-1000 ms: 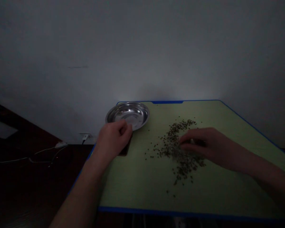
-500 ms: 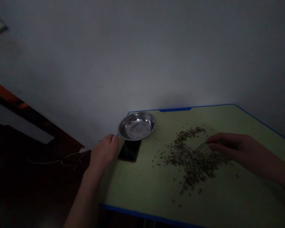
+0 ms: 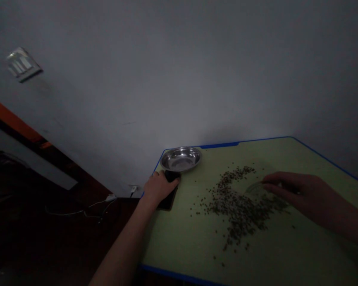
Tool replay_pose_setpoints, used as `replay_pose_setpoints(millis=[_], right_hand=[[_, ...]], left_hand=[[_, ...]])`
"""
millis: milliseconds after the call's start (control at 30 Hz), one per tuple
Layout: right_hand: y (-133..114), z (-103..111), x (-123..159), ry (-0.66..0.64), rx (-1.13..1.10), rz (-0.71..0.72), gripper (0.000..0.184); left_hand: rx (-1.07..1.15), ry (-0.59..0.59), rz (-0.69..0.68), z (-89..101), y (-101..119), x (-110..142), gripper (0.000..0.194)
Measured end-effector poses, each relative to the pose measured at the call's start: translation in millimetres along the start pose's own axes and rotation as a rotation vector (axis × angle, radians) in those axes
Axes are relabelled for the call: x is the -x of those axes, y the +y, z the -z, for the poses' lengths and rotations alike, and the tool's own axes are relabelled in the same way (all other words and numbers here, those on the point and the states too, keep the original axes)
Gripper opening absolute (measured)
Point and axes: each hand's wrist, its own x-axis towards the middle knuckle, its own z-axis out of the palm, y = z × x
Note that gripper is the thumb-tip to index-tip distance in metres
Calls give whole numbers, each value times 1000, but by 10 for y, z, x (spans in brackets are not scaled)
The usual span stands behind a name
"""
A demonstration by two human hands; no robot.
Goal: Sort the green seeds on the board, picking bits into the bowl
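My left hand lies across the upper part of a dark smartphone on the table, thumb at its right edge and fingers at its left. Directly behind the hand stands a shiny steel bowl, close to the phone's far end. My right hand is closed, thumb and fingers pinching the rim of a clear, see-through dish. Its full shape is hard to make out in the dim light. Around and under it, many small dark seeds or beans are scattered in a loose heap.
The pale green table has a blue edge and stands against a grey wall. On the left, white cables trail over the dark floor below a plug. A switch plate is on the wall.
My left hand has moved right, from beside the table's left edge onto the phone. My right hand stays at the clear dish. The view has shifted, bringing the whole switch plate into sight.
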Motion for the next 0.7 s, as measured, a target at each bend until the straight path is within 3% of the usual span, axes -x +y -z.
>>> replay_pose_setpoints(millis=[233, 400, 533, 700], right_hand=[[21, 8, 4, 11, 22, 17, 33], [26, 9, 16, 9, 26, 40, 31], [39, -3, 7, 16, 38, 47, 32], [24, -22, -4, 30, 36, 36, 30]], left_hand=[[-38, -64, -50, -16, 45, -23, 65], [-29, -61, -52, -21, 61, -22, 68], [22, -80, -68, -4, -144, -19, 76], [77, -50, -80, 11, -509, 88, 68]])
